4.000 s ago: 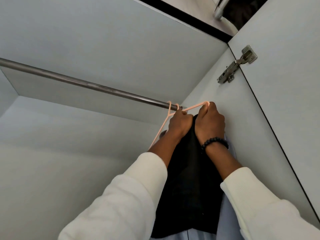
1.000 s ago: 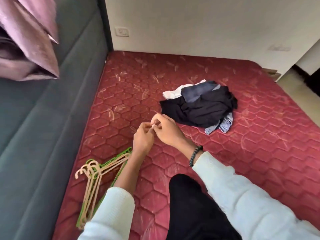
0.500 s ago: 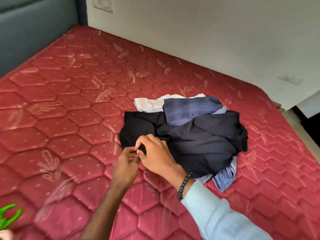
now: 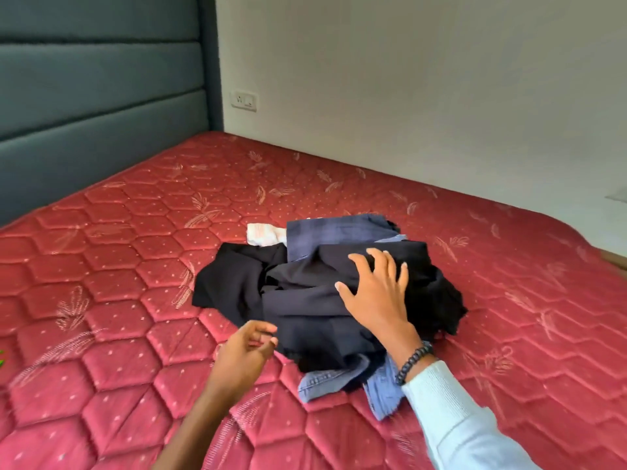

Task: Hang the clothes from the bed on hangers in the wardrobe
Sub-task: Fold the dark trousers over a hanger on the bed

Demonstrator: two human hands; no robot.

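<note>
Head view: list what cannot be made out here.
- Pile of clothes: how many garments; the black ones on top cover the rest.
- White garment: mostly hidden under the pile.
- Green thing: cut off by the left edge.
- Left hand: blurred; any grip is unclear.
- Right hand: its palm hides the fabric beneath.

The bed (image 4: 135,300) is viewed from a single head-worn camera, angled forward and down, close above it.

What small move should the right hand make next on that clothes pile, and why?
Probably curl its fingers into the dark top garment and lift it. The right hand lies spread on the pile, gripping nothing, and the left hand hangs loosely curled beside it.
</note>
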